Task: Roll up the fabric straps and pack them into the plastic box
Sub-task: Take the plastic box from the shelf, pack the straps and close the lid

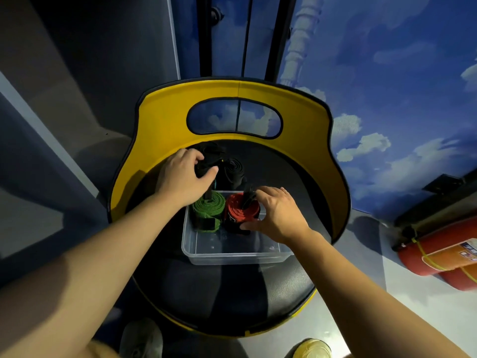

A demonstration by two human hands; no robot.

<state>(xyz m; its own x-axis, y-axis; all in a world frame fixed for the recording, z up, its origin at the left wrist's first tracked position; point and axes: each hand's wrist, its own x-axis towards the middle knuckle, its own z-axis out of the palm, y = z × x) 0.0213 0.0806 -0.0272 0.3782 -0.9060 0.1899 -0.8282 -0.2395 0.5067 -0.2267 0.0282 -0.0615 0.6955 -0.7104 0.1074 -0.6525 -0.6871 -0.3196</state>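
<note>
Blue sky-and-cloud panels form the background; the work surface is a round black seat (284, 288) with a yellow backrest (165, 120). A clear plastic box (233, 254) stands on the seat. Inside it, at the far end, a green roll (207, 206) and a red roll (238, 209) stand side by side, touching. The near part of the box holds nothing visible. The right hand (277, 215) has fingers and thumb curled round the red roll, gripping it in place in the box. The left hand (180, 174) grips a black roll (204, 166) on the seat just beyond the box. A second black roll (233, 170) sits beside it, untouched. Assessment: all four straps seen appear rolled; two are packed, two black rolls remain outside. Packing is judged about half complete, with room left in the box. A red cylinder (438, 257) lies on the floor to the right.
</note>
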